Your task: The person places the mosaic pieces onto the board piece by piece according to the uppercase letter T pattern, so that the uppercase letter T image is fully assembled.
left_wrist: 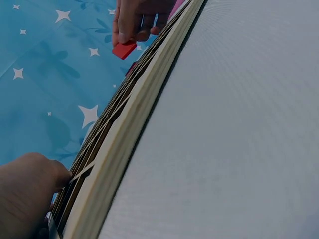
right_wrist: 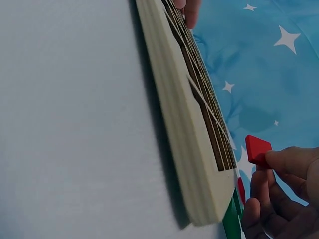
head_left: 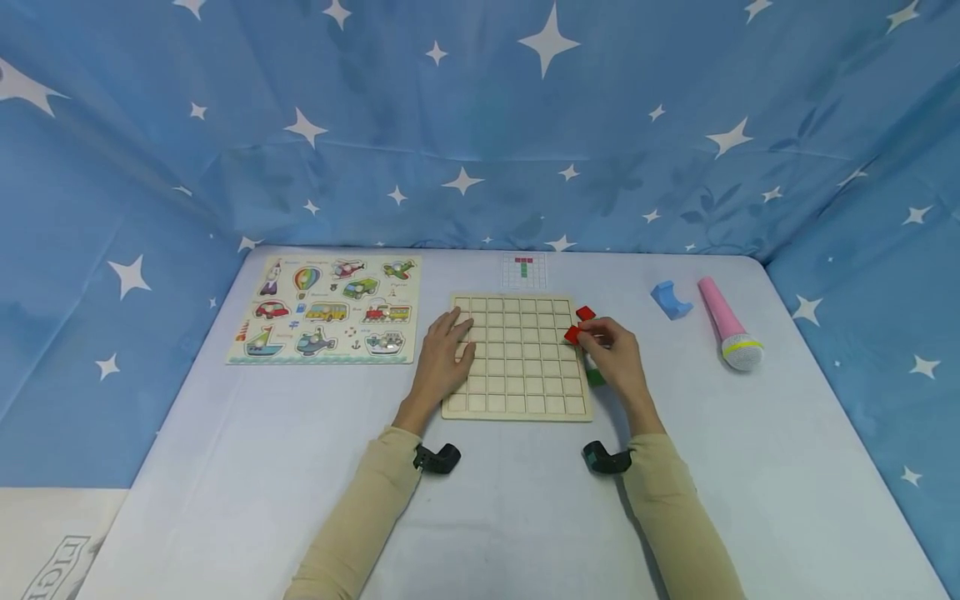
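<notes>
A wooden grid board (head_left: 517, 414) with square recesses lies flat on the table. My left hand (head_left: 444, 358) rests along its left edge, fingers spread and thumb over the squares. Between thumb and fingertips my right hand (head_left: 617, 357) pinches a red square tile (right_wrist: 257, 150), held at the board's right edge. Another red tile (head_left: 586, 313) lies just beyond it. Beside the board, partly hidden under the right hand, is a green tile (head_left: 596, 377).
A small pattern card (head_left: 524, 272) with a red and green T lies behind the board. On the left is a vehicle picture puzzle (head_left: 325, 310). A blue arch block (head_left: 671, 300) and a pink toy microphone (head_left: 731, 325) lie to the right. A starry curtain (head_left: 465, 108) hangs behind.
</notes>
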Tool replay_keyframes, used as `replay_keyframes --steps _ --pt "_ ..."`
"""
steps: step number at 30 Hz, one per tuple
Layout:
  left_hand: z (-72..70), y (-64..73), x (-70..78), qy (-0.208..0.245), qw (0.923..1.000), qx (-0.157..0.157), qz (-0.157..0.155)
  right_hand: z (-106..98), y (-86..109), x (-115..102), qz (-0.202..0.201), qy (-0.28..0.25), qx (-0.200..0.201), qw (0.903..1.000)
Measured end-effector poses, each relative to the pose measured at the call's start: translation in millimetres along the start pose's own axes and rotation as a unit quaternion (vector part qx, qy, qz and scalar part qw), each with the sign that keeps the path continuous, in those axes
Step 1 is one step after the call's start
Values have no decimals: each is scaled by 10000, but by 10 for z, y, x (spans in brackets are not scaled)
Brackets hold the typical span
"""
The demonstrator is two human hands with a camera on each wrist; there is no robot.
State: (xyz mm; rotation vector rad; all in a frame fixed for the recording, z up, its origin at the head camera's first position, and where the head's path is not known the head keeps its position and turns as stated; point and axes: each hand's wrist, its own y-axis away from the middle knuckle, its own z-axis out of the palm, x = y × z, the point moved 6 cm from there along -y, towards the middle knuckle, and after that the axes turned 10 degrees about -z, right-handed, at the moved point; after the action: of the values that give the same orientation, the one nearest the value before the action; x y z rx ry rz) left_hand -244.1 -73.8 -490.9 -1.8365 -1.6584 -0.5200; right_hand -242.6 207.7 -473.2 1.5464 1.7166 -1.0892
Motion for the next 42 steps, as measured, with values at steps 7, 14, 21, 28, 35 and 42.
replay_keyframes --steps 7,14,21,28,35,42 --pt "-4 16 -4 -53 9999 86 118 80 -90 -62 -154 -5 -144 9998" --pt "-7 24 11 -185 9993 74 318 202 -165 -127 -276 -122 -292 9991" --pt "25 21 5 -615 9973 -99 395 289 -204 -161 -187 -128 -405 9989" --pt "32 39 -5 -562 9976 -142 367 382 -253 -228 -497 -212 -617 9966" --pt "45 40 -3 -577 9974 -111 411 472 -304 -274 -746 -118 -776 9941" --pt "47 28 7 -589 9971 -50 486 571 -369 -316 -846 49 -856 9927"
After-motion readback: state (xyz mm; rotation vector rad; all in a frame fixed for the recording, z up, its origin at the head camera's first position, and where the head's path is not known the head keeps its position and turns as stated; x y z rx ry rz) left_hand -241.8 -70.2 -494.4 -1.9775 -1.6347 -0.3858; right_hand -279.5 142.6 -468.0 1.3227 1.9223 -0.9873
